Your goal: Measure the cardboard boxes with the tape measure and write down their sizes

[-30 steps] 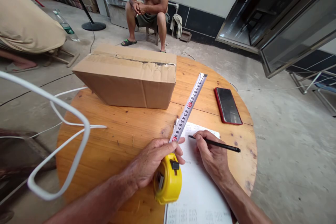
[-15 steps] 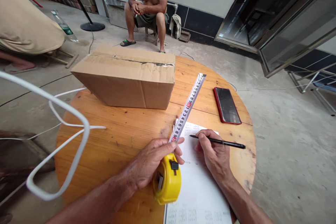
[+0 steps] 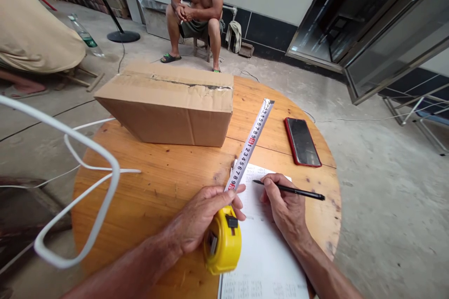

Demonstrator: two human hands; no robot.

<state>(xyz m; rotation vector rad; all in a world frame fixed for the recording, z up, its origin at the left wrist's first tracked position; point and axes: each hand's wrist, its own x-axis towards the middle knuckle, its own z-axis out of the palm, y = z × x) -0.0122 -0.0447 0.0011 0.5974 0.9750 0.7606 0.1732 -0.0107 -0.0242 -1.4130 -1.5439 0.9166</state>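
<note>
My left hand [image 3: 206, 212] is closed on a yellow tape measure [image 3: 224, 243], its thumb pressing the pulled-out blade [image 3: 248, 147]. The blade points away from me, over the wooden table and beside the cardboard box [image 3: 171, 119]. A black pen [image 3: 301, 191] is pinched in my right hand [image 3: 286, 205]. Its tip is at the upper part of a sheet of paper [image 3: 261, 243] that has rows of handwritten figures; I cannot tell if it touches. Part of the sheet is hidden by my hands and the tape measure.
On the round wooden table [image 3: 150, 187] a phone in a red case [image 3: 302, 141] lies to the right. A bent white cable or tube [image 3: 114, 168] hangs in front at left. Beyond the table a person [image 3: 198, 14] sits on a stool. A bottle [image 3: 86, 35] stands tilted on the floor.
The pen's back end has dipped slightly and swung a little left. Both hands otherwise stay in place, and the tape measure's blade remains extended.
</note>
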